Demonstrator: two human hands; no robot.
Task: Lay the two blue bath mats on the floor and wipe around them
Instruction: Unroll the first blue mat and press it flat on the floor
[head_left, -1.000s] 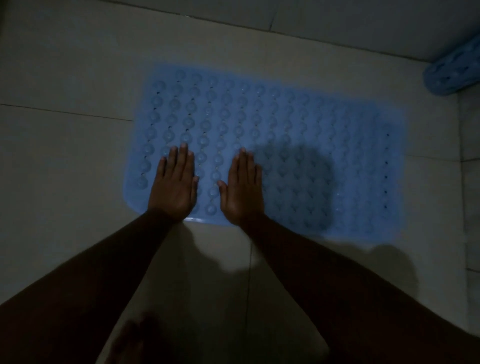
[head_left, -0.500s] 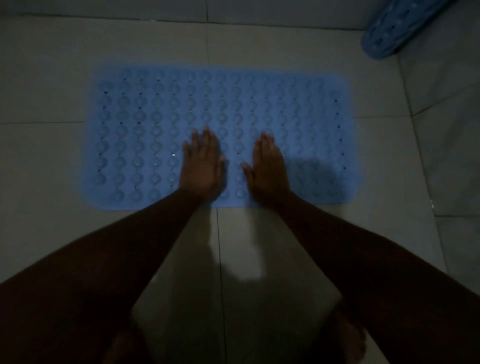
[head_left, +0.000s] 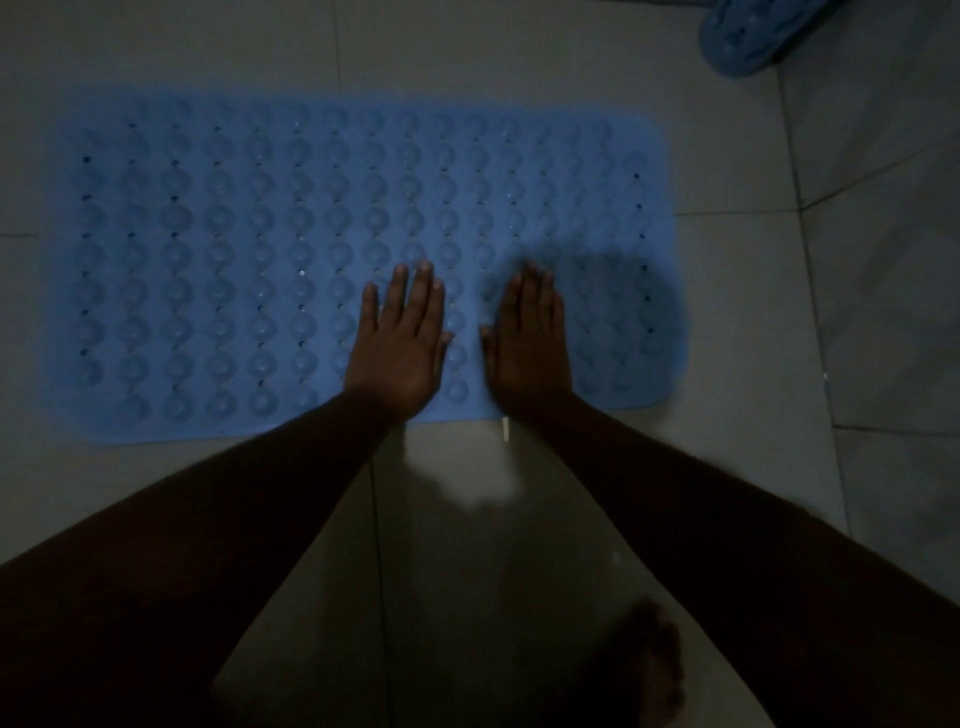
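A blue bath mat with rows of round bumps and small holes lies flat on the pale tiled floor. My left hand rests palm down on its near edge, fingers straight and slightly apart. My right hand lies flat beside it, a little to the right, holding nothing. A second blue mat, rolled up, lies at the top right, partly cut off by the frame edge.
The room is dim. Tile seams cross the floor. A bare foot stands on the tiles at the bottom right, below my right forearm. A bright reflection shows on the floor between my arms.
Both hands have slid to the right along the mat's near edge, staying flat on it. The view has shifted, so more of the mat's left part shows.
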